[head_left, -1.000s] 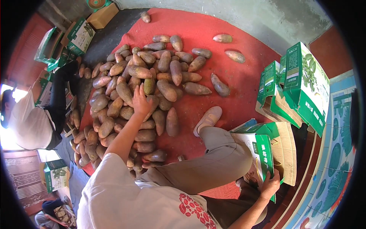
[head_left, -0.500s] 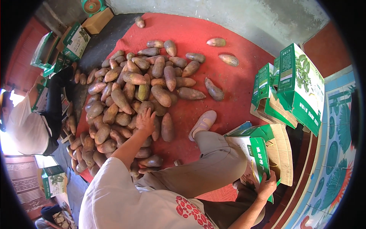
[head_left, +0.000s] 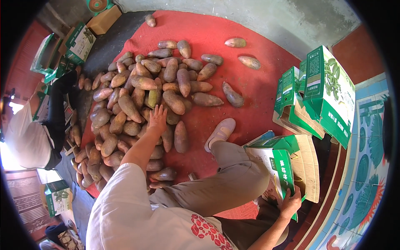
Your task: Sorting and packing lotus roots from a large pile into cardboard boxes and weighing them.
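Note:
A big heap of long, rounded brownish-purple root vegetables [head_left: 129, 107], much like large sweet potatoes, lies to my left. My left hand [head_left: 157, 120] reaches over the heap's near right part, palm down with fingers spread. It covers one of the roots, and no root is lifted. Close to its fingertips is a yellowish-green root [head_left: 154, 97]. On my right stands an opened green and white cardboard box [head_left: 273, 166], its flaps folded outward. My right hand [head_left: 291, 203] grips the edge of its green flap, thumb on the near face. The inside of the box is mostly hidden.
A red mat [head_left: 200, 35] lies under the heap, with a few stray roots at its far side. More green cartons [head_left: 329, 93] stand at the far right by a tiled wall. A person in white [head_left: 31, 135] sits at the left near other boxes. My shoe [head_left: 221, 134] rests mid-mat.
My left hand has moved a little farther up the heap, its fingers still spread. My right hand stays on the box flap. The view has shifted slightly.

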`<move>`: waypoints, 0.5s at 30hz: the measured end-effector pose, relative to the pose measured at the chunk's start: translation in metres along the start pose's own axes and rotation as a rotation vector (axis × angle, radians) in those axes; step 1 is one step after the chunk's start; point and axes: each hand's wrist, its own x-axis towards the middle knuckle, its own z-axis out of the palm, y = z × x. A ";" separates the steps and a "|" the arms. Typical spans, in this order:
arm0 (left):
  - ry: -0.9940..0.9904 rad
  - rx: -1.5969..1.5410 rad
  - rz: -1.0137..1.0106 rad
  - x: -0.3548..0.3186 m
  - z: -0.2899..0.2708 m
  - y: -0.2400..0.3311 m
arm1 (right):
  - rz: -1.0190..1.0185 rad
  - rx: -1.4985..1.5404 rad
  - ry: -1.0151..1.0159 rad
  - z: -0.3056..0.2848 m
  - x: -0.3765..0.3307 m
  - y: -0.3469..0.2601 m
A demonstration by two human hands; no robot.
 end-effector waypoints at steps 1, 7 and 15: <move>-0.030 0.016 -0.028 0.005 0.000 -0.001 | 0.000 -0.001 -0.001 0.000 0.000 -0.002; -0.124 0.040 -0.046 0.021 -0.001 -0.010 | 0.019 -0.001 -0.011 -0.001 0.003 -0.005; -0.245 0.243 0.025 0.024 -0.020 0.000 | -0.009 0.000 0.018 -0.001 0.003 -0.001</move>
